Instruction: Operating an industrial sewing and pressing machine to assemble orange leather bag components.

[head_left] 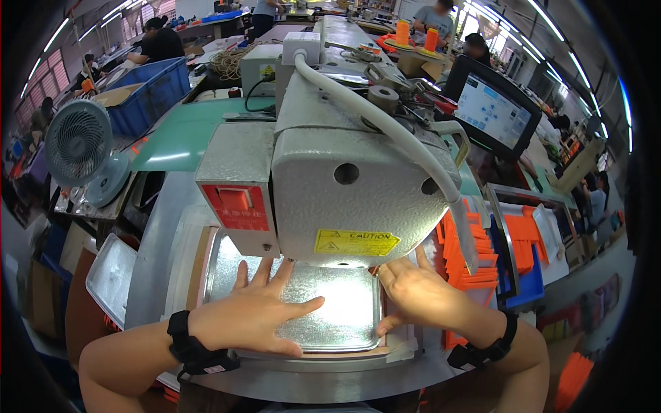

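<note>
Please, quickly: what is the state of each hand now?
Left hand: open, spread over the silvery tray.
Right hand: open, at the tray's right edge.

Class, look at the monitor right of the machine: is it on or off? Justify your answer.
On: the monitor's screen glows pale, showing blue shapes inside its dark frame.

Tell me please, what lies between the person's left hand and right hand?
In the head view, a brightly lit stretch of the silvery rectangular tray lies between the left hand and the right hand.
</note>
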A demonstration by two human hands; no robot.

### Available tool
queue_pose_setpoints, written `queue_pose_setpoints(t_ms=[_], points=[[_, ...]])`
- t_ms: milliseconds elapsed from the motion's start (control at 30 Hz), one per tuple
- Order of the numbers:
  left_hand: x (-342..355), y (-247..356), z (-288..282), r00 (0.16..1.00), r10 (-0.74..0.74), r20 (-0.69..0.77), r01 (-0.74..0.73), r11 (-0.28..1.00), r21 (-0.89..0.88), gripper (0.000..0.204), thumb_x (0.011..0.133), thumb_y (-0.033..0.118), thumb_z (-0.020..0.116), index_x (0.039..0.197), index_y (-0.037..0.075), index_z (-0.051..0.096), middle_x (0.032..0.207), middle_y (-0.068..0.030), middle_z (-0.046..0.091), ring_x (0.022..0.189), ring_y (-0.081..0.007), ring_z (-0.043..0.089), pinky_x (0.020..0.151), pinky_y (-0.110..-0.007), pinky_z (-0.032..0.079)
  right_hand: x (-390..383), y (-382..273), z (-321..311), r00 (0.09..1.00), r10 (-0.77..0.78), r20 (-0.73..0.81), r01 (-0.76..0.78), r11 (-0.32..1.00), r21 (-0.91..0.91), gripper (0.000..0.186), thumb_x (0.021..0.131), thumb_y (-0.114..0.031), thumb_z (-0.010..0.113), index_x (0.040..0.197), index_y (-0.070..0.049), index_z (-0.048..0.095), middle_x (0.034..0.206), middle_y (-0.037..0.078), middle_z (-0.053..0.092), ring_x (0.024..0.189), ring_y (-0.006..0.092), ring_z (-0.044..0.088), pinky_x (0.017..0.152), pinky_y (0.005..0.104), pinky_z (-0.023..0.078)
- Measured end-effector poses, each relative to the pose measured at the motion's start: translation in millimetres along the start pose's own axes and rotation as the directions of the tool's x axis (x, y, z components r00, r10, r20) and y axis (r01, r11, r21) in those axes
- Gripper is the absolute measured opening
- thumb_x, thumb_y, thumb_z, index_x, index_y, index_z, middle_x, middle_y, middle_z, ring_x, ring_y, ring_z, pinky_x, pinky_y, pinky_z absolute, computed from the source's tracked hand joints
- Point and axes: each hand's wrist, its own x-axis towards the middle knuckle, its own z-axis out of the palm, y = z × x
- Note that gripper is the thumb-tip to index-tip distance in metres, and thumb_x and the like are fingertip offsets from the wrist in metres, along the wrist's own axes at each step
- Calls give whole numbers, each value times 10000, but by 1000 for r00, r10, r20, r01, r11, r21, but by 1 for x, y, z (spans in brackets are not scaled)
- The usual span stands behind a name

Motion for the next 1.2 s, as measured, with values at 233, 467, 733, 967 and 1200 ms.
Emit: queue_pose_setpoints(t_ms=[233,467,733,967,1200], points=[[-11,-12,0,1000,4,-8,-4,1000,-7,818,803,758,569,1483,325,433,1480,-454,171,1367,-679,93,1074,-750,114,9,-10,-2,999,-3,34,3,1000,2,1089,597,-607,790,1294,146,426,1221,254,547,1292,376,469,1100,689,257],[-21,-20,-3,999,-28,30,28,999,-30,813,792,763,574,1477,345,440,1489,-446,170,1379,-661,93,1091,-727,113,18,-17,2,999,-18,42,19,999,-31,1019,645,-669,738,1234,131,511,1115,231,597,1169,360,554,1058,636,283],[-18,-34,0,998,21,-66,-21,1000,6,838,764,760,614,1462,322,464,1470,-401,244,1372,-639,186,1019,-796,171,29,-16,-16,982,-3,188,10,999,-37,1013,709,-723,667,1246,120,502,1032,262,650,1032,367,649,844,444,520],[-10,-49,1,988,58,-144,-59,998,-2,833,765,752,620,1462,321,465,1432,-357,356,1362,-593,273,1036,-764,177,34,-5,-16,995,-44,94,43,999,6,911,723,-661,703,1235,76,544,1103,240,640,1065,383,631,869,426,524],[0,-58,-5,990,52,-135,-65,993,-95,847,755,707,660,1466,287,472,1260,-229,611,1255,-449,506,1040,-648,260,41,9,-8,990,-99,-105,120,969,216,885,661,-593,802,1290,-14,570,1191,188,649,1126,371,606,956,408,477]])
